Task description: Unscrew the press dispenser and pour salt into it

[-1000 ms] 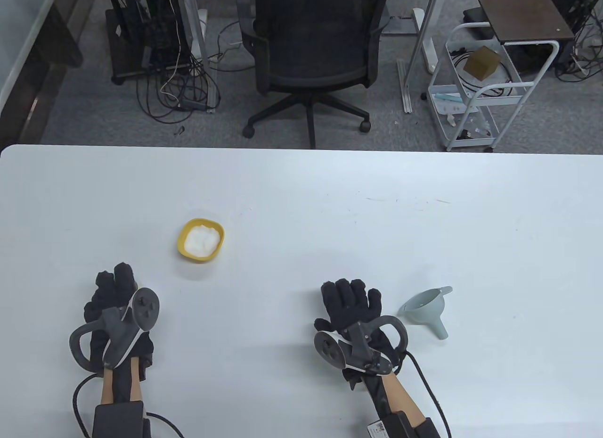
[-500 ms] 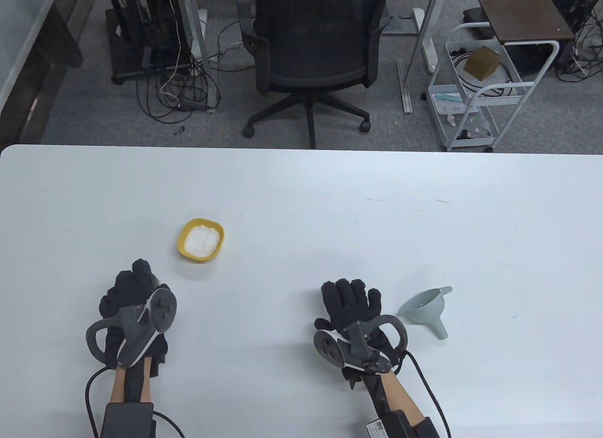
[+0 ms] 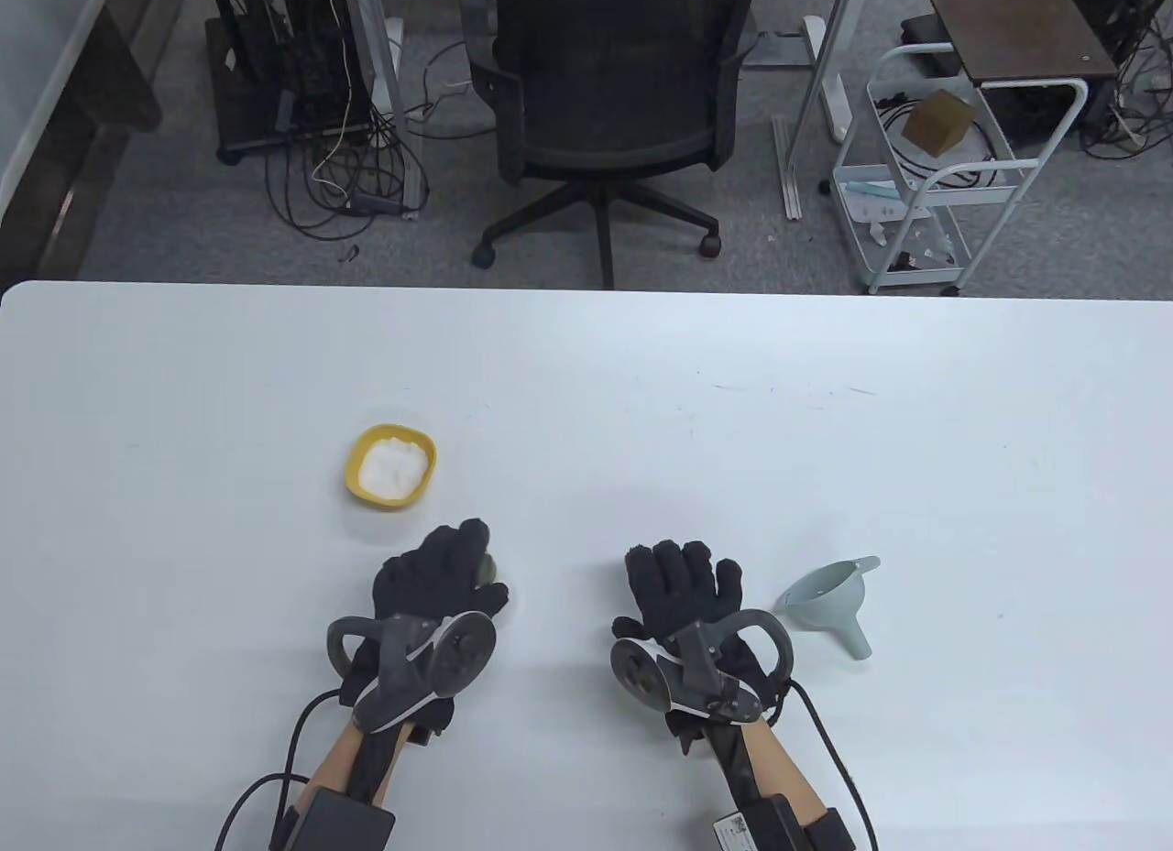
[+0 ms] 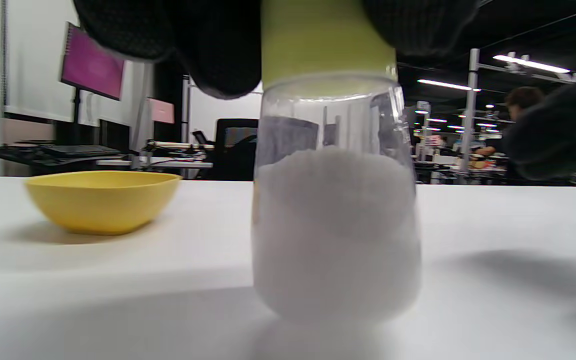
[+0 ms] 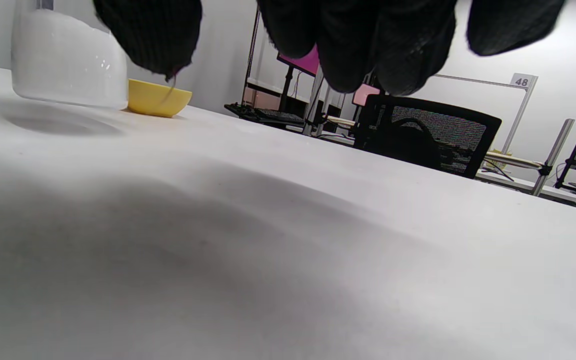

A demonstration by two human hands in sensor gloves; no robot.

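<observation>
Press dispenser (image 4: 335, 200), a clear jar with a yellow-green top and white grains already filling its lower half, now stands upright on the bench (image 3: 586, 375) just in front of and to the right of the yellow bowl (image 3: 391, 466) of salt, carried there over the last second by the left hand (image 3: 435, 585), whose fingers (image 4: 218, 50) grip it around the top. The right hand (image 3: 683, 594) has not stirred: it rests on the bench to the dispenser's right with fingers spread and holding nothing, the grey funnel (image 3: 829, 604) lying on its side just beyond. With the jar set between the two hands, I judge the unscrewing is about to start, the free right hand being the likely one to steady or twist.
</observation>
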